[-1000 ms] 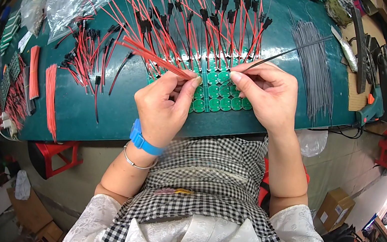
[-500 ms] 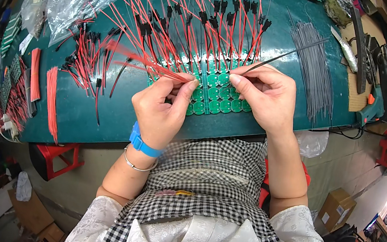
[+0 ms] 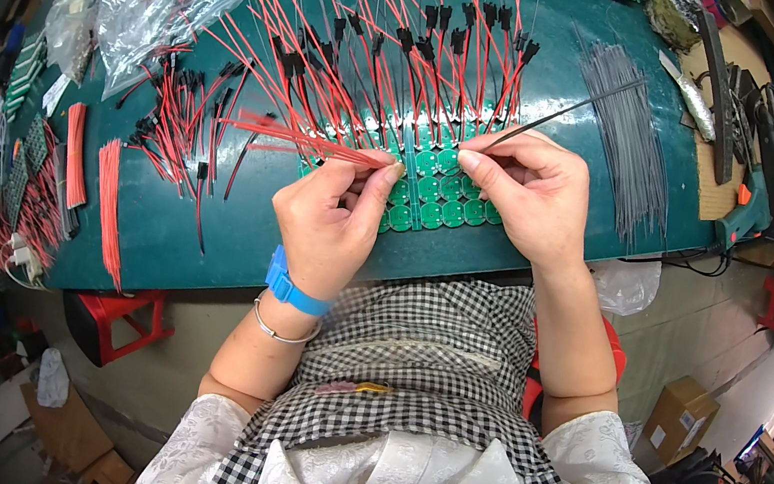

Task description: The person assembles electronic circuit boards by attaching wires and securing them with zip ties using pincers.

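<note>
My left hand (image 3: 334, 208) pinches a small bundle of red wires (image 3: 297, 139) that fans out leftward from thumb and forefinger. In my right hand (image 3: 539, 190) a few thin black wires (image 3: 561, 113) are pinched, their length slanting up and right. Both hands hover over the near part of a panel of round green circuit boards (image 3: 428, 214). From the panel's far rows stand many red and black wires, several ending in black plug connectors (image 3: 405, 39). Whether the held wires touch the boards is hidden by my fingertips.
Loose black wires (image 3: 625, 148) lie in a pile at right, near a glue gun (image 3: 745, 213). At left are two red wire bundles (image 3: 110, 208), connector leads (image 3: 173, 122) and clear plastic bags (image 3: 166, 4). A red stool (image 3: 125, 327) stands below the table (image 3: 230, 273).
My left hand has shifted slightly right, and the red wires in it have swung lower and closer together. My right hand stays nearly in place with the black wires.
</note>
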A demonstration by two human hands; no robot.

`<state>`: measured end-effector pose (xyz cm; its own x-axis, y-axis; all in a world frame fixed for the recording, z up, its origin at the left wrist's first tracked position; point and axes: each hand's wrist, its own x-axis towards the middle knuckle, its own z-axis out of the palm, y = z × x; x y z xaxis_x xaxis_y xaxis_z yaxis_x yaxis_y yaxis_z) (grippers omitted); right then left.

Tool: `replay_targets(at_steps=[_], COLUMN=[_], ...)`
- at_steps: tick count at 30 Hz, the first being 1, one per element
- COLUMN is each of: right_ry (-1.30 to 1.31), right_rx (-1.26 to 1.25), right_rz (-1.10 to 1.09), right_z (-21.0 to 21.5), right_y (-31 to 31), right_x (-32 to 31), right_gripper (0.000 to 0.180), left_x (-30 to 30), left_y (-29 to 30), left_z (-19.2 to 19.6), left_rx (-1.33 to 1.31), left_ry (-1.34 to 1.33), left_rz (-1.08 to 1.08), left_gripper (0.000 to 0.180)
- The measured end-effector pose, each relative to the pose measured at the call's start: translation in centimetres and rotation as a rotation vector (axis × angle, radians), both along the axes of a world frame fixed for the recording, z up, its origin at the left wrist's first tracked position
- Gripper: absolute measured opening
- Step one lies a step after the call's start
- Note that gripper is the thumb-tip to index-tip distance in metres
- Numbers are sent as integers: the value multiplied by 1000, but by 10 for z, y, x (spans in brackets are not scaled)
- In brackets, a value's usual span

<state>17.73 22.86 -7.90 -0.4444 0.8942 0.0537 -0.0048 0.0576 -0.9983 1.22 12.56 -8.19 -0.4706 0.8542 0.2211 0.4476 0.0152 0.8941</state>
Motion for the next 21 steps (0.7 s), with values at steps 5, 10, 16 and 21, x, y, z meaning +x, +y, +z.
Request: replay_targets(at_steps=[5, 10, 16, 21], right_ry=[8, -2, -13, -123], right_rx=[8, 21, 26, 35], right_rz=[-11, -10, -15, -19], right_z=[-1, 0, -1, 4], right_y=[-1, -1, -1, 0], right_x=[-1, -1, 0, -3], right_gripper=[7, 8, 8, 9], left_x=[1, 0, 0, 0], left_y=[1, 0, 1, 4], left_z=[0, 0, -2, -9], left_rx=[22, 19, -1, 87], left_ry=[32, 59, 109, 190], left_rz=[-7, -5, -22, 6], left_gripper=[8, 8, 11, 26])
